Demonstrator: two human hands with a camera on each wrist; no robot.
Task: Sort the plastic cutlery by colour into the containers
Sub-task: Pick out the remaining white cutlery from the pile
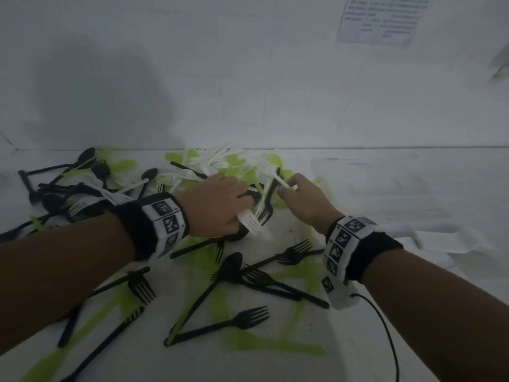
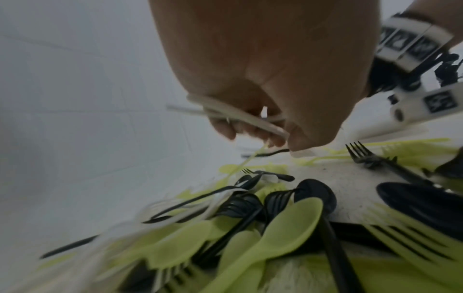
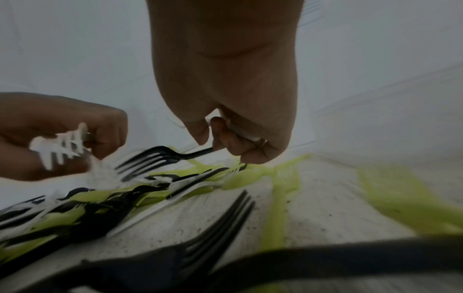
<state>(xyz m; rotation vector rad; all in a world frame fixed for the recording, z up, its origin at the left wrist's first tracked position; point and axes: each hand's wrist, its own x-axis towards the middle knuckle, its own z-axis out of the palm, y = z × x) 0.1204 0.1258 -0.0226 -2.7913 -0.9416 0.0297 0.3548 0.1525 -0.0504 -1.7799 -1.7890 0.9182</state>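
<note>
Both hands gripping forks over the mixed cutlery pile.

Our left hand (image 1: 217, 201) curls round a bunch of white forks (image 1: 249, 220), tines poking out beneath the fist. Just beside it, our right hand (image 1: 303, 199) pinches a black fork (image 3: 152, 156) by its handle, tines aimed at the left hand. Black, green and white cutlery (image 1: 228, 274) lies scattered below both grips on the white surface (image 1: 385, 188).
</note>
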